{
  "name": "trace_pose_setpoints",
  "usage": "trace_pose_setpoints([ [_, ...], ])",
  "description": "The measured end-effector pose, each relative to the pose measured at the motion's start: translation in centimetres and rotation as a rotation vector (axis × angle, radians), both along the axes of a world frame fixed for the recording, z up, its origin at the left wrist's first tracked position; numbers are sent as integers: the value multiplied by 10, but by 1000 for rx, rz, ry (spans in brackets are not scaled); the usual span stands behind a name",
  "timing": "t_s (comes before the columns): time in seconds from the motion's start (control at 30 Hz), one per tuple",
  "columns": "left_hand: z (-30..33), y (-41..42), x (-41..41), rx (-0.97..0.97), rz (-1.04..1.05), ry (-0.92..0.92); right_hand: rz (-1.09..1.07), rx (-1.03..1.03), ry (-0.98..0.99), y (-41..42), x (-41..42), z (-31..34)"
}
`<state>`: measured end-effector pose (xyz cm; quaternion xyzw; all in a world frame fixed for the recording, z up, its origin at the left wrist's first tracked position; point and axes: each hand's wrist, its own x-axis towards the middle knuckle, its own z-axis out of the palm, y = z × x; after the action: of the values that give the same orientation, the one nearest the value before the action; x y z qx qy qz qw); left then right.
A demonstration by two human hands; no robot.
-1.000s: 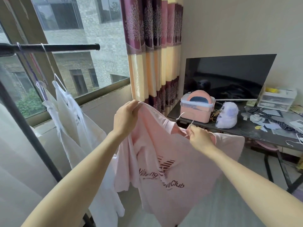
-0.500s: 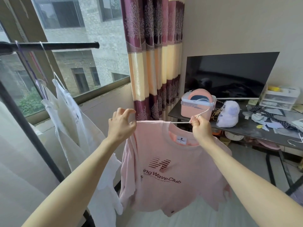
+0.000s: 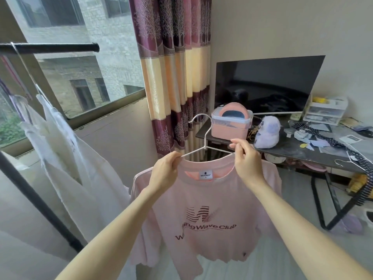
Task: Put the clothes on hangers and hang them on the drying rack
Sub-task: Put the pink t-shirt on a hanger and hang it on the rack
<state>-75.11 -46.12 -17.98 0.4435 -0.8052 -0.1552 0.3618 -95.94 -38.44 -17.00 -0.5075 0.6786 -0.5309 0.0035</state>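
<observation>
Hanging at the far left, white garments droop from hangers on the black rail of the drying rack, whose slanted post runs down in front of the window. A striped curtain falls beside the window.

At centre, a pink shirt with dark red lettering is on a white hanger; its hook curls up above the collar, and the shirt is held in the air, well apart from the rail. The left hand pinches the left side of the collar where the hanger's wire arm enters the cloth, fingers curled tight on it. The right hand pinches the wire and collar on the right side, thumb and forefinger closed on them.

Behind the hands, a dark table carries a pink box, a pale purple plush toy, a television, small clear drawers and scattered scraps of cloth. Another wire hanger lies at the table's right edge.
</observation>
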Motion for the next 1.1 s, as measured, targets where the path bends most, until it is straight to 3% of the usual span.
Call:
trace_pose_setpoints([
  [0.07, 1, -4, 5, 20, 40, 40, -170, 151, 103, 11, -23, -19],
  [0.17, 3, -11, 11, 44, 86, 39, -187, 271, 189, 17, -40, -36],
  [0.37, 12, -10, 4, 45, -11, -83, -129, 129, 149, 6, -32, -33],
  [0.47, 13, -8, -3, 127, 27, 128, -39, 83, 159, 4, -23, -30],
  [0.57, 16, -8, -2, 150, 70, 201, -20, 113, 88, 9, -26, -39],
  [0.7, 24, -9, 3, 116, 69, 200, -137, 161, -151, 18, -30, -55],
  [0.87, 24, -10, 13, 58, 73, 160, -315, 4, 8, 9, -35, -41],
  [0.93, 26, -9, 15, 57, 24, 159, -397, 91, -29, 3, -42, -35],
  [1.03, 24, -8, 13, 81, -84, 117, -452, 390, -237, -3, -45, -28],
  [1.1, 18, -9, 8, 115, -90, 97, -440, 368, -249, -3, -33, -20],
])
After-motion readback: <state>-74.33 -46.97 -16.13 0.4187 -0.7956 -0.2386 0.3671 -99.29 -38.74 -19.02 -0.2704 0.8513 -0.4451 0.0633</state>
